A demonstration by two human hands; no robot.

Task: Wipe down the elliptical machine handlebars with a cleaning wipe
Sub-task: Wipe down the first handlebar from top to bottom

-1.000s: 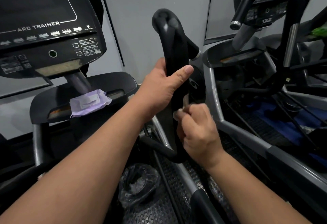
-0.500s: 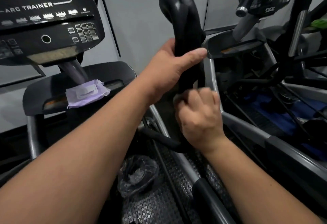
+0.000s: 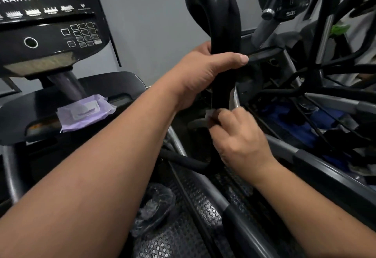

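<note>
Grey gym wall behind, rubber-studded footplates below: I am midway through wiping the curved glossy black handlebar (image 3: 218,23).

My left hand (image 3: 203,70) wraps the bar just under its bend to steady it, while my right hand (image 3: 238,133) pinches a small white cleaning wipe (image 3: 209,113) against the lower shaft. Next, I judge, the wipe must slide up past my left grip. Readable writing: "TRAINER" on the black console (image 3: 50,23); a lilac wipe packet (image 3: 85,112) lies below it.
</note>
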